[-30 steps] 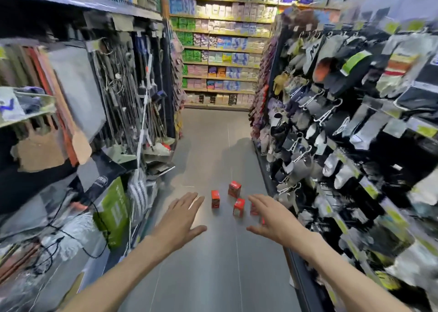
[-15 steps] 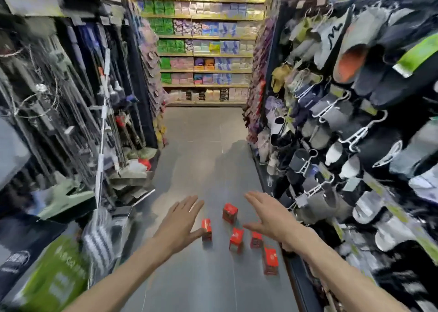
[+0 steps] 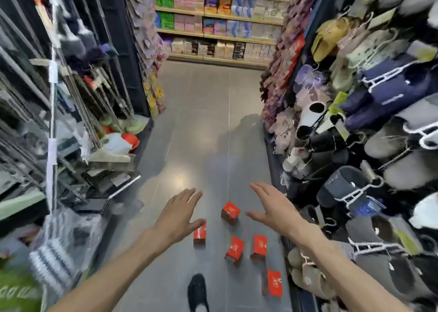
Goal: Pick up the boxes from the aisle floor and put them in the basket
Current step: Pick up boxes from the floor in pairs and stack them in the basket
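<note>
Several small red boxes stand on the grey aisle floor below my hands. The farthest box (image 3: 230, 212) sits between my hands. Another box (image 3: 199, 234) lies partly under my left thumb in the picture. Closer to me are a middle box (image 3: 235, 250), one to its right (image 3: 259, 246), and the nearest box (image 3: 273, 283) by the right rack's base. My left hand (image 3: 179, 214) hovers with fingers spread and holds nothing. My right hand (image 3: 272, 208) is likewise spread and empty. No basket is in view.
The narrow aisle floor (image 3: 201, 122) runs ahead to a shelf wall of packets (image 3: 220, 27). Slippers hang on the right rack (image 3: 355, 145). Mops and cleaning goods crowd the left rack (image 3: 71, 122). My dark shoe (image 3: 198, 292) shows at the bottom.
I have walked forward; the boxes have come closer and slid lower in view, now under and behind my outstretched hands. My shoe has come into view. Both hands stay spread and empty.
</note>
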Demonstrator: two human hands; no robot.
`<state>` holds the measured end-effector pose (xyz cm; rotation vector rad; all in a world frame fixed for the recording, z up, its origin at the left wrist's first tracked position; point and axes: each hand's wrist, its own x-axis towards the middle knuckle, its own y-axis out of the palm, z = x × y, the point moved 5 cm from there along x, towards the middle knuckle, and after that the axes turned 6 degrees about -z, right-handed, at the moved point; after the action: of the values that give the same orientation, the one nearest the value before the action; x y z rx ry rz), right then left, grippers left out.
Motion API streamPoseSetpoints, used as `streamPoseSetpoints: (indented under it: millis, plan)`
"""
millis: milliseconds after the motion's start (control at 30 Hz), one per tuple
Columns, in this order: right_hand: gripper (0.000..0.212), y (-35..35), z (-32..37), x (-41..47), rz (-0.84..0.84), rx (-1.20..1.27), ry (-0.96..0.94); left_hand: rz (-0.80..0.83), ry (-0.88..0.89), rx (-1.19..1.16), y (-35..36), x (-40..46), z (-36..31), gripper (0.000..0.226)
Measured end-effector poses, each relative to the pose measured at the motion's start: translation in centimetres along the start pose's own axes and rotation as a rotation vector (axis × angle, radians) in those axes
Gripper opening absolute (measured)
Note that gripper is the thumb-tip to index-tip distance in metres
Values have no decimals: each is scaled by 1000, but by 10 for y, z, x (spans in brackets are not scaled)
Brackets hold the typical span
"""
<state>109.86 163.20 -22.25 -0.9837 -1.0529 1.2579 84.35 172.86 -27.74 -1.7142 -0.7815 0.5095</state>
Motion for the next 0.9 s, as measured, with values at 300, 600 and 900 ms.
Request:
streamPoseSetpoints:
  millis: [300,600,900]
  plan:
    - [79,152,-130,158,117,67,119,93,-188,-69,164,149,99,79]
    - [82,397,-232,241,188,111,78,196,-549,-178,457,172,184,102]
    - [76,572,-278,210,237,171,91,258,-997,-243,700,135,221,124]
